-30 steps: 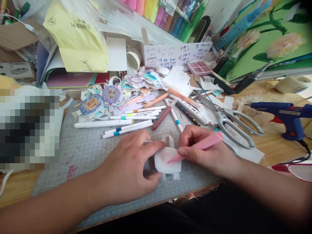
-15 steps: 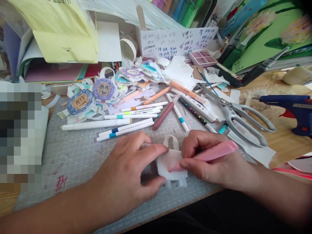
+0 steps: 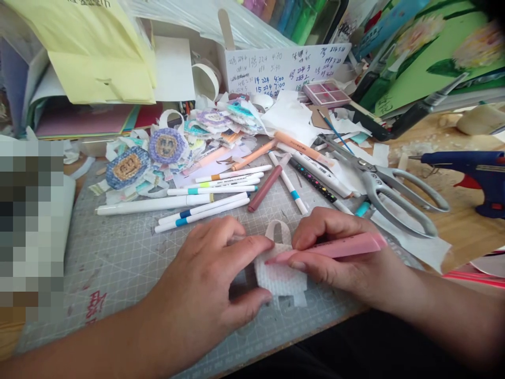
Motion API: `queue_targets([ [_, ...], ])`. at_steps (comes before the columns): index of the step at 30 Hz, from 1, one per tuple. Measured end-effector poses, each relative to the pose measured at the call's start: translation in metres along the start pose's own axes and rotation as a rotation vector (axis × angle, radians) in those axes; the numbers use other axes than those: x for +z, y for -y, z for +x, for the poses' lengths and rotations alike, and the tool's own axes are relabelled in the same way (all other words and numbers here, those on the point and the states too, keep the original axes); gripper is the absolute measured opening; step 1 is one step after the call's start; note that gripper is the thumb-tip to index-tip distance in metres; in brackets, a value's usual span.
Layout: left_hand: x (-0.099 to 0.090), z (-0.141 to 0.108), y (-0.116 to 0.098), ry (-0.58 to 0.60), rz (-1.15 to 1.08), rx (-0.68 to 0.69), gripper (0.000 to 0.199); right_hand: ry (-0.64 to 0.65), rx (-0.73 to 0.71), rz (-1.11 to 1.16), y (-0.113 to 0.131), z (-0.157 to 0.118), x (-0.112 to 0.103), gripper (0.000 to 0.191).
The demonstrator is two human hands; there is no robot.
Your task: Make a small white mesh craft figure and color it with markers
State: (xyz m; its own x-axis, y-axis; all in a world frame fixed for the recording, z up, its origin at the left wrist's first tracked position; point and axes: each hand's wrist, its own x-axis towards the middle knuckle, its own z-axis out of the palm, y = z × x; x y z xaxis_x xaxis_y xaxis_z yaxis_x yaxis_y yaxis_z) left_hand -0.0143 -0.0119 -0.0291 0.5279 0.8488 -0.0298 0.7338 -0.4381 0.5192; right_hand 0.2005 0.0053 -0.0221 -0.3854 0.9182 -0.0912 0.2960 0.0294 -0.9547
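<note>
A small white woven piece [image 3: 281, 280] with a loop on top lies on the grey cutting mat [image 3: 130, 268]. Its middle carries a faint pink patch. My left hand [image 3: 209, 268] steadies the left side, index finger at the upper edge and thumb at the lower one, with a gap between them. In my right hand [image 3: 335, 258] is a pink marker [image 3: 347, 245], held like a pen, its tip touching the weave. Part of the piece's right side is hidden behind the right fingers.
Several markers [image 3: 205, 210] lie beyond my hands. Grey-handled scissors [image 3: 402, 195] sit to the right, near a blue glue gun [image 3: 469, 171]. Decorated woven pieces [image 3: 168, 147] and paper scraps pile up behind. A white box [image 3: 284, 68] with handwriting stands at the back.
The marker's tip has shifted left and up on the woven piece, and the marker lies flatter. My left hand stays at the piece's left side.
</note>
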Motion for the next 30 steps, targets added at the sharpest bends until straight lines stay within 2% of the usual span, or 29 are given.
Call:
queue_targets([
  [9, 0.001, 0.0, 0.0, -0.013, 0.028, -0.002, 0.039, -0.107, -0.058, -0.063, -0.005, -0.001, -0.002, 0.022],
  [18, 0.003, 0.0, 0.002, -0.053, 0.025, 0.017, 0.041, -0.177, -0.095, -0.03, -0.01, -0.003, -0.006, 0.025],
  [30, 0.003, 0.002, 0.003, -0.05, 0.02, 0.006, 0.041, -0.015, -0.017, 0.047, -0.007, -0.01, -0.008, 0.022],
])
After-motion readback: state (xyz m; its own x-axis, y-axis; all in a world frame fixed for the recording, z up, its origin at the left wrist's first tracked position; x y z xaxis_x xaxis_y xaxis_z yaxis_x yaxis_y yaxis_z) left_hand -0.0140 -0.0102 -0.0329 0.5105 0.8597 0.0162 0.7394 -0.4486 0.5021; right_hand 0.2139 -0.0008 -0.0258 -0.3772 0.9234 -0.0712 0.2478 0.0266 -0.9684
